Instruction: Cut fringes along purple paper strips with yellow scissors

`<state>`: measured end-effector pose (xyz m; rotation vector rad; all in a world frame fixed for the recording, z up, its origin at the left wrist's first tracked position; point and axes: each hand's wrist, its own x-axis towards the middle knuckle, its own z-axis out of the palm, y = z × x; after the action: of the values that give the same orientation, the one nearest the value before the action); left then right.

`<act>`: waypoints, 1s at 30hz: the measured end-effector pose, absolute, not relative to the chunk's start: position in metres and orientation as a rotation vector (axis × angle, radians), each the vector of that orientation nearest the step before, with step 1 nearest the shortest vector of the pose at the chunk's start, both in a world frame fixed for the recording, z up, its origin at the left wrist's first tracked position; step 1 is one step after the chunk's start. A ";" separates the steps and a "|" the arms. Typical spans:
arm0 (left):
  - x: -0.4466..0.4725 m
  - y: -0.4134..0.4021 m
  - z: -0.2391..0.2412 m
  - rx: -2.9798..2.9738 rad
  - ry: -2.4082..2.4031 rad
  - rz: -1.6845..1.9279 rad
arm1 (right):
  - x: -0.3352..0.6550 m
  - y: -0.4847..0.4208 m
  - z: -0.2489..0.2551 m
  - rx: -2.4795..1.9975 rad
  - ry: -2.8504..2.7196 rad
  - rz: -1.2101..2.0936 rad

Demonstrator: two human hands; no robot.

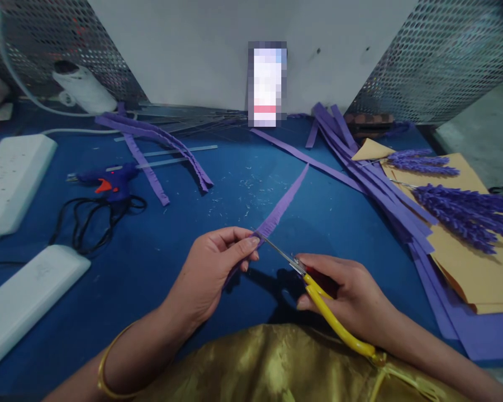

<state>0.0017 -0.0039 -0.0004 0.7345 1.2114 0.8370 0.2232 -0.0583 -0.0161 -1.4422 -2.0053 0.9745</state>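
Observation:
My left hand (pixel 226 259) pinches a purple paper strip (pixel 281 207) between thumb and fingers. The strip slants up to the right, and its edge looks finely snipped or crinkled. In my right hand (pixel 347 287) is a pair of scissors (pixel 324 312) with yellow handles. Their blades reach left to the strip, right at my left fingertips. Whether the blades are closed on the paper I cannot make out. Part of the strip is hidden under my left hand.
At left lie a blue glue gun (pixel 113 181), its black cord and white power strips (pixel 20 173). More purple strips (pixel 155 137) lie behind. On the right are stacked purple strips (pixel 373 184), purple flower sprigs (pixel 465 215) and tan paper (pixel 456 285). A blurred phone (pixel 268 84) stands at the back.

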 end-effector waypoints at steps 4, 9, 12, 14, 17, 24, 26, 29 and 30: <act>0.003 -0.005 0.000 0.742 1.253 0.904 | 0.222 -0.058 -0.015 -1.461 -2.045 0.868; 0.004 -0.005 -0.002 0.739 1.259 0.951 | 0.222 -0.058 -0.015 -1.442 -2.082 0.831; 0.004 -0.006 -0.003 0.744 1.259 0.938 | 0.223 -0.058 -0.016 -1.444 -2.081 0.834; 0.004 -0.007 -0.003 0.749 1.264 0.936 | 0.223 -0.058 -0.016 -1.441 -2.075 0.847; 0.005 -0.008 -0.002 0.744 1.264 0.937 | 0.223 -0.059 -0.015 -1.437 -2.068 0.881; 0.006 -0.007 -0.001 0.718 1.259 0.938 | 0.223 -0.059 -0.015 -1.414 -2.076 0.937; 0.005 -0.007 -0.002 0.721 1.258 0.935 | 0.223 -0.060 -0.016 -1.417 -2.080 0.943; 0.005 -0.007 -0.003 0.724 1.252 0.928 | 0.224 -0.060 -0.016 -1.416 -2.091 0.927; 0.005 -0.007 -0.003 0.723 1.251 0.927 | 0.224 -0.060 -0.017 -1.414 -2.094 0.921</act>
<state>0.0049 -0.0069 -0.0029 0.7230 1.2505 0.9268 0.2245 -0.0599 -0.0166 -1.4143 -2.0944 0.9212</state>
